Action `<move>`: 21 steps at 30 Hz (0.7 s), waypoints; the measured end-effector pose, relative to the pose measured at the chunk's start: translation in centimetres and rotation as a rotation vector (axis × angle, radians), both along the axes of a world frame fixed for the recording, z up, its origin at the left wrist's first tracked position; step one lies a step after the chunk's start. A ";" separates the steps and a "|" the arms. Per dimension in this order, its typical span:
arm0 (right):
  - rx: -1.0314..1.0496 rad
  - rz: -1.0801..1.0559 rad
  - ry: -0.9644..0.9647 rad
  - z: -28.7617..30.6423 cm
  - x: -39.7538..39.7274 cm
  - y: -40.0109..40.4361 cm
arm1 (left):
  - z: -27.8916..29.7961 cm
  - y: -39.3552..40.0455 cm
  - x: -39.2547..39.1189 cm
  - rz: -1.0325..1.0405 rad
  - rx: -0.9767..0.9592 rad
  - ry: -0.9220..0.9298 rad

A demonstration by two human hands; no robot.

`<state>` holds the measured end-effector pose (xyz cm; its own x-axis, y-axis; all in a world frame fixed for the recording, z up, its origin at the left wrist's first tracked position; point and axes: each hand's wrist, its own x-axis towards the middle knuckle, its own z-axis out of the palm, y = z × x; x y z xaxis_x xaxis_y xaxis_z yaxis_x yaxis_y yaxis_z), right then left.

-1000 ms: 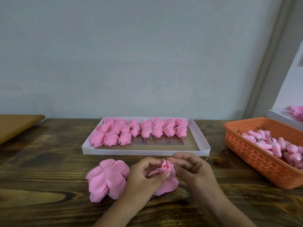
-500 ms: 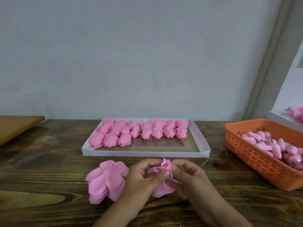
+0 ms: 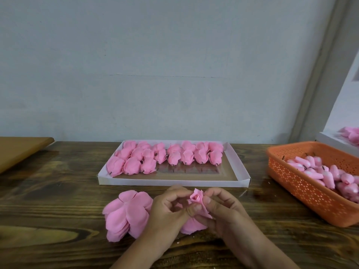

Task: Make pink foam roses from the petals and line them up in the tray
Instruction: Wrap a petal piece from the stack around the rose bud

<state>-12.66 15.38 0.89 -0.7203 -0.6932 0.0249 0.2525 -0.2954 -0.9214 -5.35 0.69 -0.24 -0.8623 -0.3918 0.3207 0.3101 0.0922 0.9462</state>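
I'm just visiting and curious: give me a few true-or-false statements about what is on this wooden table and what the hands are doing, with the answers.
1. Both hands, left hand and right hand, hold one half-made pink foam rose. True.
2. The white cardboard tray is completely full of finished pink roses. False: its near part is bare.
3. A stack of loose pink foam petals lies on the dark wooden table beside the left hand. True.
4. The orange perforated plastic basket is empty. False: it holds pink foam buds.
5. The basket stands left of the tray. False: it stands to the right.
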 end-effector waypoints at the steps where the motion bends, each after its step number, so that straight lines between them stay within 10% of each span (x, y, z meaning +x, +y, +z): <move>1: -0.001 -0.022 0.027 -0.1 0.1 0.0 | 0.1 0.1 0.1 -0.026 0.005 -0.015; 9: 0.041 -0.244 0.402 -0.1 0.5 -0.3 | 0.2 0.3 0.3 -0.100 0.023 -0.114; 21: 0.011 -0.144 0.230 -0.1 0.0 0.1 | -0.1 0.1 0.0 0.018 0.088 -0.074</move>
<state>-12.69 15.48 0.76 -0.7881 -0.5848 0.1923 -0.0076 -0.3031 -0.9529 -5.35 0.78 -0.33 -0.8750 -0.4309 0.2207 0.2384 0.0131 0.9711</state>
